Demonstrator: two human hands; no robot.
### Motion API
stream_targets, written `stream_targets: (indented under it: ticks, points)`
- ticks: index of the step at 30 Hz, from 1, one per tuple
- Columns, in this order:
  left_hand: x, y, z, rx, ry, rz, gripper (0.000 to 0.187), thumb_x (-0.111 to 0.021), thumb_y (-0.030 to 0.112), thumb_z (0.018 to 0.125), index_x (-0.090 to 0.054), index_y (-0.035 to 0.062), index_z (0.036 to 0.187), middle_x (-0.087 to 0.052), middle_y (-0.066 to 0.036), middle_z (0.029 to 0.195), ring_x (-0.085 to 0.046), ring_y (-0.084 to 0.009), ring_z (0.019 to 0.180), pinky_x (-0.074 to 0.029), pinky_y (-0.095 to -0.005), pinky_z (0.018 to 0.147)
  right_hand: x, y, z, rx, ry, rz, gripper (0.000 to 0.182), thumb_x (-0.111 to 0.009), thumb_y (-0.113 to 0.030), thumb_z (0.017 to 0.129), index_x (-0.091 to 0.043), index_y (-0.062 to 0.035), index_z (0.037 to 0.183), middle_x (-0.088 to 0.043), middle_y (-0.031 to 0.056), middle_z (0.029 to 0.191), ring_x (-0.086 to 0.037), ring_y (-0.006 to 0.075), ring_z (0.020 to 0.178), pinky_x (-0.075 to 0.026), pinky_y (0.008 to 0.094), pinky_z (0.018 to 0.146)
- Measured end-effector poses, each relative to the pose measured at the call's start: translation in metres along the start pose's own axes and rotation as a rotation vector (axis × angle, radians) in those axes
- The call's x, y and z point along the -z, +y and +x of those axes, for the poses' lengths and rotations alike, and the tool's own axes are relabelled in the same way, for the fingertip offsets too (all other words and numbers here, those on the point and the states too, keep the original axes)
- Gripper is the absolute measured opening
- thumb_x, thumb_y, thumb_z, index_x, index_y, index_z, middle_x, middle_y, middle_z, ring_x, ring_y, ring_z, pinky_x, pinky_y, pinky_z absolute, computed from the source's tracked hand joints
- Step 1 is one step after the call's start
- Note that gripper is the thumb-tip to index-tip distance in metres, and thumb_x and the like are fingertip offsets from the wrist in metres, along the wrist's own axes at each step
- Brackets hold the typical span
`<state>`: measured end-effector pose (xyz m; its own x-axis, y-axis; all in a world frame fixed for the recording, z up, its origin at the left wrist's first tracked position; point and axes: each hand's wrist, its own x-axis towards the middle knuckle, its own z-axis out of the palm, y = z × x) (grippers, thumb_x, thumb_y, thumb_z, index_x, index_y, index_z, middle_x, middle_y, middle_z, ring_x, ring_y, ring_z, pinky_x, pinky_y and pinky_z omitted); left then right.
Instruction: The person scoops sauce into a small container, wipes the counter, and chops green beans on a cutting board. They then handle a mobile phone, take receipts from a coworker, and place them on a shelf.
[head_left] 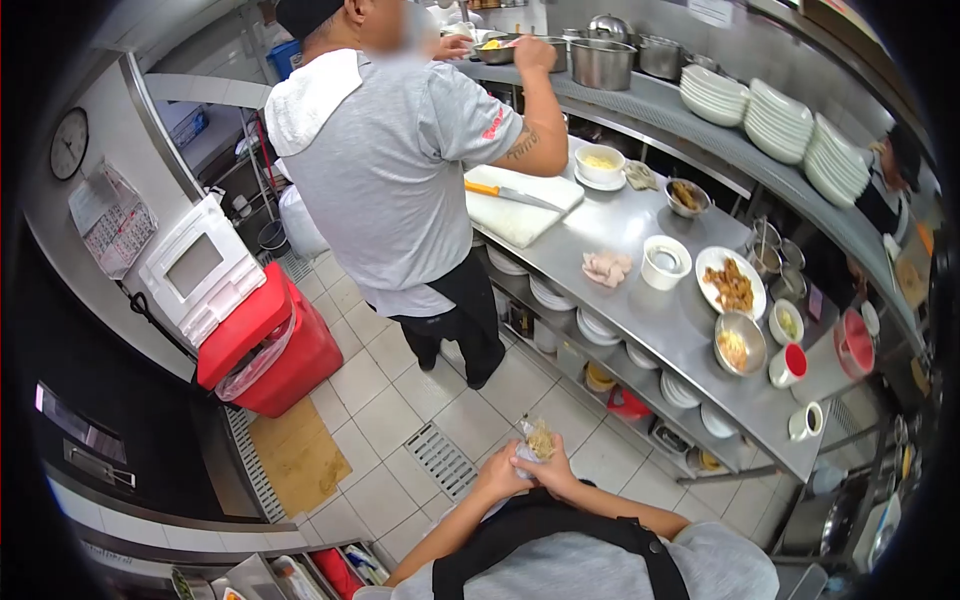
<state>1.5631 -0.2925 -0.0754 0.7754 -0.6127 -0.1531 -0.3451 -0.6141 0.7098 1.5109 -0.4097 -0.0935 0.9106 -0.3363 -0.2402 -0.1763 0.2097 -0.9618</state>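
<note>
Both of my hands are in front of my chest, closed round a small clear plastic bag (539,440) with pale, yellowish-brown shredded food in its top. My left hand (504,474) wraps it from the left, and my right hand (556,472) grips it from the right. The lower part of the bag is hidden by my fingers, and the exact food is too small to tell. Tiled floor (400,400) and a floor drain grate (440,460) lie beyond my hands.
A co-worker (380,170) stands ahead at a steel counter (630,270). On it are a cutting board (520,210) with a knife (515,195), a plate of browned food (730,283), a metal bowl (740,345) and cups. Stacked plates (775,120) line the upper shelf; a red bin (270,345) stands left.
</note>
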Motion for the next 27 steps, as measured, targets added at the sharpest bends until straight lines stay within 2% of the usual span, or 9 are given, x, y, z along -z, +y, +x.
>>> stream_targets:
  ticks: [3,5,9,12,13,16,20,22,27]
  points:
    - [0.009,-0.028,0.015,-0.008,0.072,-0.063,0.057,-0.071,0.027,0.058,-0.048,0.0044,0.105,-0.059,-0.022,0.09,-0.057,-0.0378,0.085,-0.047,-0.0423,0.071,-0.005,0.007,0.034,0.01,-0.174,-0.211,0.078,-0.081,-0.024,0.06,-0.028,0.0003,0.112,-0.046,0.014,0.104,-0.048,0.0204,0.099,-0.041,0.0329,0.086]
    - [0.024,-0.052,0.016,0.093,0.112,0.069,0.056,-0.068,0.03,0.059,-0.05,0.0037,0.105,-0.06,-0.022,0.091,-0.058,-0.0374,0.084,-0.047,-0.0429,0.071,-0.014,0.015,0.061,0.003,-0.4,-0.312,0.099,-0.082,-0.036,0.055,-0.021,0.004,0.121,-0.038,0.0199,0.116,-0.042,0.026,0.109,-0.036,0.0383,0.093]
    - [0.061,-0.119,0.005,0.345,0.069,0.099,0.056,-0.068,0.031,0.057,-0.053,0.005,0.104,-0.061,-0.021,0.086,-0.058,-0.0364,0.083,-0.048,-0.0423,0.071,-0.042,0.015,0.132,0.129,-0.304,-0.677,0.115,-0.079,-0.046,0.055,-0.009,0.0058,0.13,-0.022,0.0249,0.124,-0.036,0.0346,0.113,-0.035,0.0407,0.094]
    - [0.089,-0.172,-0.01,0.483,0.174,0.041,0.055,-0.069,0.029,0.054,-0.055,0.0053,0.102,-0.061,-0.021,0.085,-0.059,-0.0358,0.082,-0.048,-0.0413,0.072,-0.088,-0.123,0.191,0.769,-0.066,-0.683,0.107,-0.076,-0.043,0.059,-0.013,0.0063,0.131,-0.027,0.0232,0.121,-0.03,0.034,0.114,-0.03,0.0411,0.096]
    - [0.098,-0.189,-0.022,0.491,0.165,0.046,0.055,-0.069,0.029,0.054,-0.055,0.0053,0.102,-0.061,-0.021,0.085,-0.059,-0.0358,0.082,-0.048,-0.0413,0.072,-0.107,-0.178,0.203,0.825,-0.022,-0.617,0.099,-0.073,-0.037,0.063,-0.016,0.0072,0.13,-0.025,0.0273,0.126,-0.027,0.0395,0.116,-0.024,0.046,0.097]
    - [0.145,-0.233,-0.025,0.556,0.359,-0.084,0.053,-0.07,0.025,0.051,-0.056,0.0039,0.098,-0.061,-0.02,0.085,-0.06,-0.0348,0.082,-0.048,-0.0404,0.073,-0.159,-0.301,0.241,1.37,0.364,-0.708,0.085,-0.071,-0.029,0.067,-0.024,-0.0004,0.132,-0.024,0.0262,0.129,-0.029,0.04,0.116,-0.026,0.0469,0.096]
    - [0.22,-0.266,-0.031,0.555,0.589,-0.205,0.053,-0.069,0.016,0.051,-0.054,0.0007,0.1,-0.061,-0.018,0.088,-0.06,-0.0311,0.084,-0.047,-0.0381,0.075,-0.201,-0.381,0.281,1.556,0.55,-0.776,0.075,-0.067,-0.034,0.07,-0.033,-0.0058,0.131,-0.032,0.0211,0.128,-0.037,0.0362,0.112,-0.03,0.0435,0.093]
    - [0.258,-0.282,-0.027,0.473,0.744,-0.257,0.056,-0.069,0.014,0.052,-0.052,0.0006,0.103,-0.06,-0.017,0.093,-0.059,-0.0286,0.087,-0.046,-0.0354,0.077,-0.203,-0.381,0.309,1.495,0.603,-0.955,0.069,-0.063,-0.036,0.072,-0.038,-0.0059,0.128,-0.04,0.0191,0.124,-0.041,0.0348,0.109,-0.031,0.0415,0.091]
    - [0.342,-0.289,0.0,0.455,0.815,-0.376,0.055,-0.07,0.009,0.055,-0.051,0.0006,0.106,-0.059,-0.012,0.096,-0.058,-0.0222,0.087,-0.045,-0.0326,0.079,-0.203,-0.373,0.325,1.596,0.886,-0.988,0.058,-0.054,-0.033,0.08,-0.041,0.0033,0.123,-0.044,0.0214,0.122,-0.044,0.0351,0.11,-0.033,0.0405,0.092]
